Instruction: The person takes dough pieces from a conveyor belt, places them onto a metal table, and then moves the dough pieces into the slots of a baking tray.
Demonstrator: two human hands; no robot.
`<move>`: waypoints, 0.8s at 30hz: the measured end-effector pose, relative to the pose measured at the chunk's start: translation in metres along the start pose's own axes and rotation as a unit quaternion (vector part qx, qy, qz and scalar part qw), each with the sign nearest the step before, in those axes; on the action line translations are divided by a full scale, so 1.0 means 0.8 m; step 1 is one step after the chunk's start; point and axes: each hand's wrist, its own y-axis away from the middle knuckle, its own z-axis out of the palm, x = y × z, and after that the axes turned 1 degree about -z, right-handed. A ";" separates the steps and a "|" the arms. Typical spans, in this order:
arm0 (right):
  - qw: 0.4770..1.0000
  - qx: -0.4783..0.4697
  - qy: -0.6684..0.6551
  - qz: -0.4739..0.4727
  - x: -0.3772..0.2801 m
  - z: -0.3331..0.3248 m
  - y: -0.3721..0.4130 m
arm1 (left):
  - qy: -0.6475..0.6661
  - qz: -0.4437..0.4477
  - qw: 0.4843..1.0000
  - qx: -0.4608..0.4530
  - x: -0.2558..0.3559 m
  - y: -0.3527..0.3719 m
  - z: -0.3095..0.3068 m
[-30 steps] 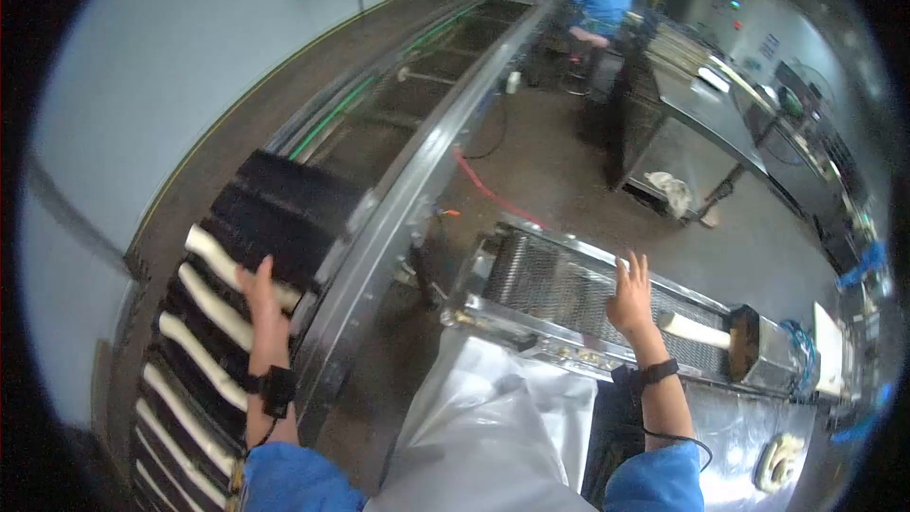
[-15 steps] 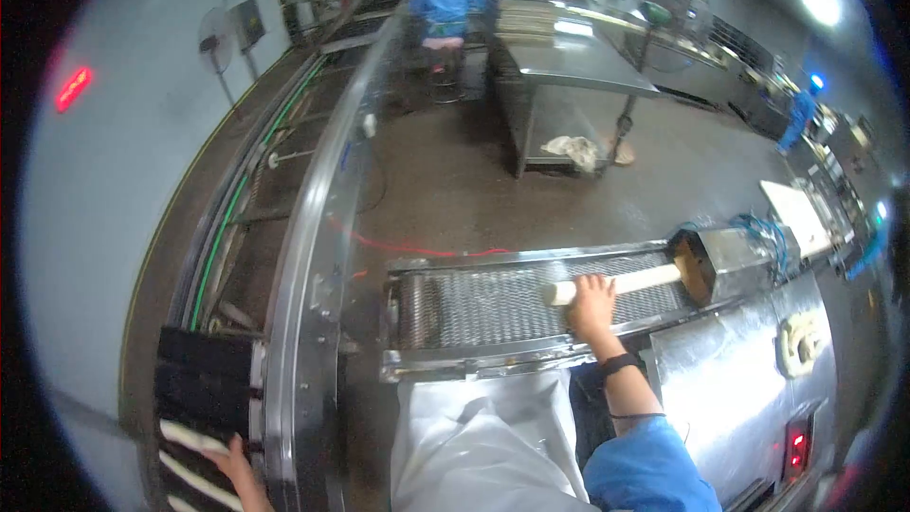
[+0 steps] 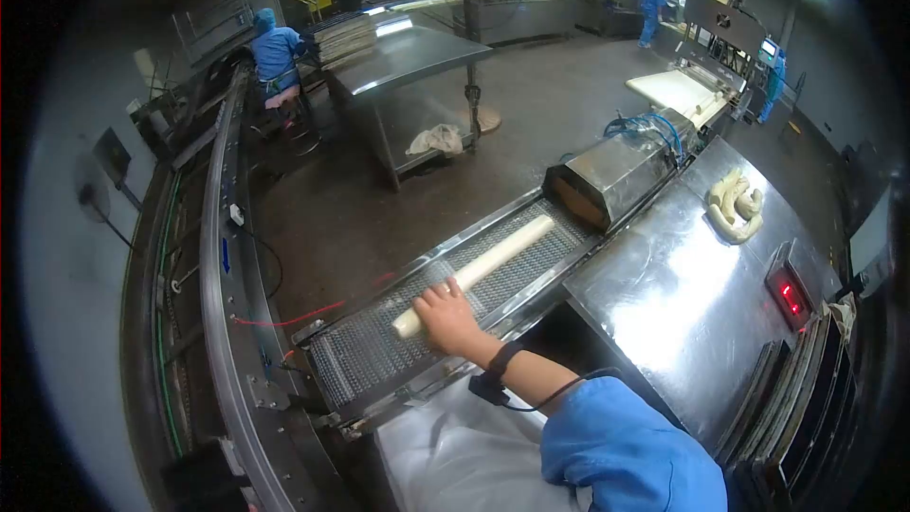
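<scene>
A long pale dough roll (image 3: 504,254) lies slantwise on the metal mesh conveyor belt (image 3: 355,360). My right hand (image 3: 447,318) grips it close to its near end, fingers wrapped over the top. The roll's far end lies just short of the opening of a metal housing (image 3: 607,180) over the belt. My left hand is out of view. At the lower left edge, part of a dark tray (image 3: 204,474) shows beside a steel rail (image 3: 216,294).
Right of the belt, a steel worktop (image 3: 654,294) bears coiled dough pieces (image 3: 735,204) and a red-lit display (image 3: 787,292). Several trays (image 3: 787,398) stand on edge below. Behind are a steel table (image 3: 417,62) and a seated worker (image 3: 277,57).
The view has swung to the right. The dough roll has come out of the housing along the belt, with my right hand on it. My left hand, at the tray's dough strips before, has left view.
</scene>
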 end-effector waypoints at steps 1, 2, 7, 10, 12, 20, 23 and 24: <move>1.000 -0.004 -0.004 -0.015 -0.005 0.005 -0.001 | -0.006 0.006 1.000 -0.001 0.007 -0.008 0.003; 0.999 0.023 0.004 -0.032 -0.009 0.011 -0.003 | -0.012 0.014 1.000 0.000 0.016 -0.016 0.007; 0.997 -0.030 0.042 -0.050 -0.053 0.000 -0.012 | -0.048 0.032 0.998 -0.028 0.109 -0.018 -0.006; 0.995 -0.063 0.064 -0.041 -0.075 -0.005 -0.008 | -0.063 0.013 0.997 -0.047 0.185 0.020 -0.036; 0.997 -0.071 0.041 -0.014 -0.087 -0.005 -0.001 | -0.057 0.010 0.998 -0.033 0.204 0.016 -0.030; 0.953 -0.075 -0.274 0.104 -0.140 -0.017 -0.063 | 0.024 0.069 0.997 -0.033 0.249 -0.003 -0.013; 0.824 -0.062 -0.561 0.061 -0.179 -0.095 -0.145 | 0.030 0.050 0.998 -0.038 0.269 0.013 -0.032; 0.753 -0.103 -0.647 0.062 -0.199 -0.136 -0.165 | 0.041 0.067 0.997 -0.017 0.263 0.000 -0.014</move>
